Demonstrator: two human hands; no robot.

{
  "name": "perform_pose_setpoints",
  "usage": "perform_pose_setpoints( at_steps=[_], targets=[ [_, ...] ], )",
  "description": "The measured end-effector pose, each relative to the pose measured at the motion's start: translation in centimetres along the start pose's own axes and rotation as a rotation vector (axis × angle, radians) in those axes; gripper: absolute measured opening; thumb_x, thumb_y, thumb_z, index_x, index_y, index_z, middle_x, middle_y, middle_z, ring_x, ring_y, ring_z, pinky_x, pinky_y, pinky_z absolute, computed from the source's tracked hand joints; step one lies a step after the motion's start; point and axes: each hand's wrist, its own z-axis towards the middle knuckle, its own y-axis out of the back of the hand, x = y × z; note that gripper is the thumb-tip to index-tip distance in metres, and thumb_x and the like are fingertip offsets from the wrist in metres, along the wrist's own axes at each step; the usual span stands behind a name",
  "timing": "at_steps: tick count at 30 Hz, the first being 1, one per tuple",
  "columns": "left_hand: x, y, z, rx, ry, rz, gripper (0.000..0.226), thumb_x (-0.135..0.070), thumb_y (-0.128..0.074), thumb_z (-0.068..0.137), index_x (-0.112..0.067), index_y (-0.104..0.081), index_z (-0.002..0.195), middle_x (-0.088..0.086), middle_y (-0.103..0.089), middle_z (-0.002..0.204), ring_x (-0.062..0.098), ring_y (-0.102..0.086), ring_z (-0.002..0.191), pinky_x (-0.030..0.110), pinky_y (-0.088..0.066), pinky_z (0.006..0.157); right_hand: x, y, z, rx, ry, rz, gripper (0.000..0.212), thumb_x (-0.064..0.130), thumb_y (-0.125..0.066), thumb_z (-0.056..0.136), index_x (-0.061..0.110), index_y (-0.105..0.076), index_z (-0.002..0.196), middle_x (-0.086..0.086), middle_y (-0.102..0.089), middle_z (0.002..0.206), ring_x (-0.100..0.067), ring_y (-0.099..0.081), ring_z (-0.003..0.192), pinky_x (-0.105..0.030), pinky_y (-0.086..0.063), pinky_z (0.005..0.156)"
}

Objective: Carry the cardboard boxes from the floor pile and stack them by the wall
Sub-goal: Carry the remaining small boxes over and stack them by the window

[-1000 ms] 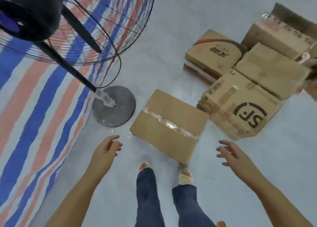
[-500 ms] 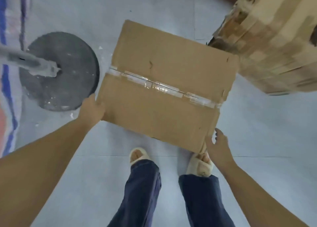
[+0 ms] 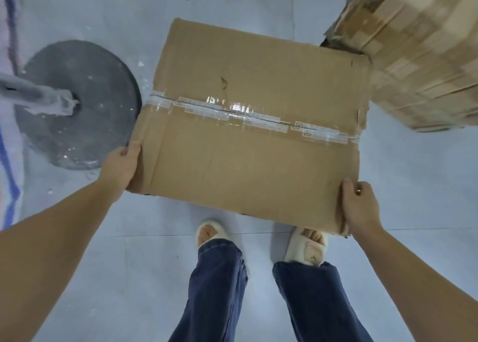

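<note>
Nearest the camera, two legs in dark blue jeans (image 3: 310,303) and pale slippers (image 3: 306,246) stand on the floor, toes just beside the near edge of the cardboard box (image 3: 248,124). The left hand (image 3: 120,166) grasps the box's near left corner, thumb on top, fingers hidden beneath. The right hand (image 3: 360,207) clamps the near right corner, fingers wrapped round the edge. Both hands are loaded, and this reads as the very start of a carry: whether the box is off the floor yet cannot be told from above. A strip of clear tape (image 3: 248,116) seals its top seam. No wall and no finished stack are in view, so by this evidence the hauling and stacking lie ahead. Beyond the box's far right corner sits the pile (image 3: 419,57), blurred, with boxes waiting. To the left, a round grey fan base (image 3: 85,104) with its pole rests on the pale grey floor (image 3: 129,264), paint-speckled. A striped tarpaulin (image 3: 9,109) runs along the floor's left edge.
</note>
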Motion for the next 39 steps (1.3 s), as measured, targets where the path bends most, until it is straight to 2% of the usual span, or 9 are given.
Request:
perform_pose_setpoints(
  at_steps=[3,6,11,20,24,27,29,35,39],
  targets=[
    [-2.5,2.2,-3.7,-0.09,-0.052,-0.062,0.039,-0.047,-0.043,0.096,-0.017,-0.047,0.072,0.005,-0.045,0.071,0.022,-0.042,0.08,0.033,-0.036,0.068,2.9,4.2,-2.1,-0.106,0.064,0.012,0.034,0.036,-0.036,0.098,0.007,-0.043,0.081,-0.005,-0.047,0.074,-0.02,-0.042,0.063,-0.031,-0.029,0.052],
    [-4.3,5.8,-7.3,-0.103,-0.088,-0.054,0.042,-0.049,-0.045,0.094,-0.012,-0.05,0.074,0.008,-0.045,0.071,0.023,-0.041,0.069,0.034,-0.032,0.058,5.4,8.5,-5.1,-0.139,0.106,-0.031,0.037,0.035,-0.037,0.098,0.007,-0.04,0.073,-0.007,-0.045,0.069,-0.02,-0.039,0.059,-0.031,-0.027,0.05],
    [-4.5,12.2,-15.0,-0.113,-0.115,-0.09,0.035,-0.045,-0.046,0.095,-0.013,-0.051,0.083,0.012,-0.048,0.076,0.024,-0.045,0.073,0.038,-0.038,0.068,7.7,14.5,-12.1,-0.128,0.161,-0.046,0.038,0.034,-0.038,0.098,0.007,-0.038,0.071,-0.009,-0.046,0.069,-0.022,-0.041,0.06,-0.032,-0.027,0.051],
    [-5.4,23.5,-30.3,-0.146,-0.119,-0.266,0.04,-0.044,-0.043,0.096,-0.014,-0.051,0.071,0.009,-0.052,0.077,0.027,-0.05,0.082,0.044,-0.043,0.078,13.6,26.1,-25.4,-0.154,0.345,-0.021,0.034,0.033,-0.039,0.098,0.013,-0.041,0.07,-0.003,-0.046,0.069,-0.023,-0.044,0.069,-0.031,-0.029,0.053],
    [-4.2,26.7,-36.6,-0.166,-0.113,-0.389,0.034,-0.04,-0.043,0.097,-0.01,-0.057,0.089,0.007,-0.056,0.085,0.028,-0.052,0.087,0.041,-0.041,0.079,15.1,30.2,-29.7,-0.164,0.471,-0.081,0.034,0.031,-0.038,0.099,0.008,-0.048,0.076,-0.005,-0.049,0.07,-0.026,-0.046,0.074,-0.033,-0.031,0.063],
    [-2.5,27.9,-40.2,-0.187,-0.088,-0.439,0.035,-0.043,-0.042,0.097,-0.013,-0.06,0.101,0.008,-0.061,0.097,0.031,-0.056,0.093,0.043,-0.045,0.083,16.1,32.3,-31.6,-0.163,0.6,-0.114,0.037,0.026,-0.039,0.099,-0.003,-0.053,0.08,-0.014,-0.051,0.074,-0.026,-0.043,0.069,-0.035,-0.029,0.059],
    [-1.5,28.3,-42.6,-0.225,-0.053,-0.492,0.033,-0.043,-0.043,0.097,-0.016,-0.06,0.09,0.007,-0.061,0.091,0.03,-0.056,0.09,0.048,-0.045,0.087,16.8,33.1,-31.7,-0.129,0.659,-0.131,0.036,0.027,-0.039,0.098,-0.001,-0.053,0.081,-0.014,-0.053,0.078,-0.025,-0.045,0.071,-0.034,-0.03,0.059],
    [1.0,25.8,-50.0,-0.449,0.028,-0.552,0.043,-0.041,-0.037,0.098,-0.006,-0.053,0.079,0.015,-0.052,0.076,0.028,-0.048,0.072,0.038,-0.037,0.067,19.6,33.4,-29.9,0.077,0.748,-0.192,0.026,0.039,-0.039,0.096,0.016,-0.053,0.095,-0.005,-0.056,0.085,-0.024,-0.051,0.082,-0.037,-0.039,0.074],
    [4.2,21.8,-56.9,-0.562,0.177,-0.689,0.045,-0.055,-0.04,0.093,-0.015,-0.059,0.084,0.01,-0.06,0.085,0.033,-0.057,0.082,0.049,-0.048,0.082,20.3,34.6,-30.0,0.205,0.887,-0.235,0.033,0.031,-0.042,0.096,0.001,-0.054,0.088,-0.012,-0.056,0.079,-0.023,-0.048,0.074,-0.036,-0.035,0.071]
  ],
)
